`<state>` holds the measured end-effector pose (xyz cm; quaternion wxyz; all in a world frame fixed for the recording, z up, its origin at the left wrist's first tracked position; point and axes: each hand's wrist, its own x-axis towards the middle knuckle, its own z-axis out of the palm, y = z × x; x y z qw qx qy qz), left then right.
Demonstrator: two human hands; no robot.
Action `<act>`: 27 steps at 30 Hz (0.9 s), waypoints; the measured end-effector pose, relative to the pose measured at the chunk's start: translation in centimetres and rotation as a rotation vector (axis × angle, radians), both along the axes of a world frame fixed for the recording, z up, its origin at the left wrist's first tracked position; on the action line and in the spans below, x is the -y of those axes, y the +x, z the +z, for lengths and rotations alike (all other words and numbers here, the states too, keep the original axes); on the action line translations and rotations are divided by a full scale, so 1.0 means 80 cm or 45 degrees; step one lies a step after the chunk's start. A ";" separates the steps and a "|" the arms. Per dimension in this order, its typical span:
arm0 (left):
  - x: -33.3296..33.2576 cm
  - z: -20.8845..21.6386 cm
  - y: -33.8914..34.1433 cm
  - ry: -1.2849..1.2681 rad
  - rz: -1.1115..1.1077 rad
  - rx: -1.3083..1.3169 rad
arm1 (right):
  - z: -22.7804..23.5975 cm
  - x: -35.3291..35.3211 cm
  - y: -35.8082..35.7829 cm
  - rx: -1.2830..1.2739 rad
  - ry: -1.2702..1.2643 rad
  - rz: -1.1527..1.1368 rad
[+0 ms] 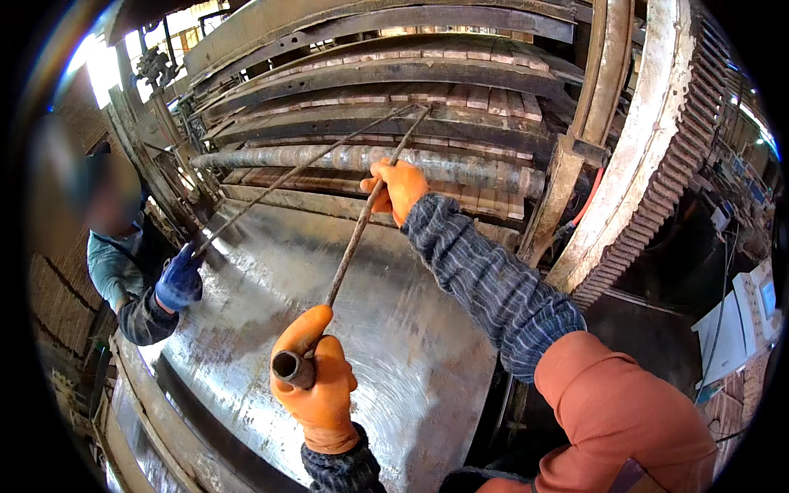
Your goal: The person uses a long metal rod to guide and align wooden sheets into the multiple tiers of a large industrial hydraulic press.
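Observation:
A long rusty metal rod (352, 253) slants away from me over the shiny metal sheet (403, 329). My left hand (316, 382), in an orange glove, is closed round its near end, where a short hollow tube (289, 368) sticks out. Farther up, my right hand (403, 187), also orange-gloved, grips the same rod with its fingers bent round it. The rod's far end passes over a thick horizontal pipe (329, 156) and reaches the stacked plates (345, 123). At the left, a co-worker's blue-gloved hand (179, 279) holds another thin rod (279, 182), pointing toward the same stack.
Dark horizontal beams and rows of reddish-brown blocks (497, 102) layer the machine ahead. A pale upright frame with a toothed rack (657, 193) rises on the right. Beyond it stands a light grey box with a screen (744, 308). A metal rail (168, 427) runs along the lower left.

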<state>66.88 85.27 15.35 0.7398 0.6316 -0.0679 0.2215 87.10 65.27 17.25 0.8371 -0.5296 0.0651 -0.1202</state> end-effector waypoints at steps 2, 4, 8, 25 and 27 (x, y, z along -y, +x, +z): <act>-0.001 -0.016 0.004 0.056 0.008 0.059 | -0.008 0.009 0.006 0.001 0.014 -0.025; -0.001 -0.017 0.003 0.024 0.010 0.063 | -0.006 0.004 0.004 -0.013 0.005 -0.032; 0.000 -0.007 0.000 -0.059 -0.017 -0.072 | -0.007 -0.002 0.000 -0.017 0.008 -0.063; -0.004 -0.040 -0.016 0.004 0.052 0.048 | -0.023 -0.003 -0.014 0.154 0.048 0.024; 0.000 -0.046 -0.014 0.063 0.091 0.118 | -0.015 -0.006 -0.018 0.197 0.081 0.024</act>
